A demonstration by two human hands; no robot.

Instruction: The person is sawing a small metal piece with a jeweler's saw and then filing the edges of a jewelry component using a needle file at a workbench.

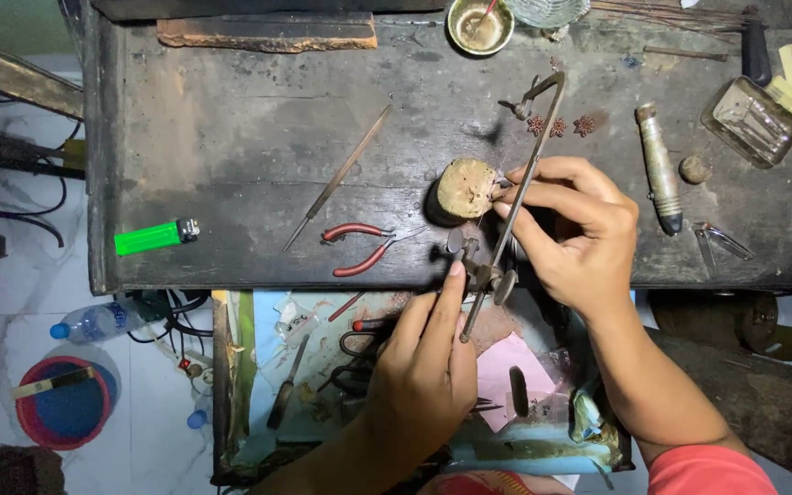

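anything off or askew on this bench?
Nothing spilled or broken. The left hand grips the saw frame, the right hand pinches a small piece at the wooden peg. Pliers and file lie loose.

Dim bench, lit from above

Soft overhead light falls on the dark workbench (249,147), leaving its wood murky. The wooden block (466,188) casts a short shadow leftward. The pale floor (11,330) looks brightest. Focus holds centrally; glass dish (750,121) shows slight glare.

Thin metal saw frame (515,197) tilted across the bench edge; round wooden peg (466,188) just beside it.
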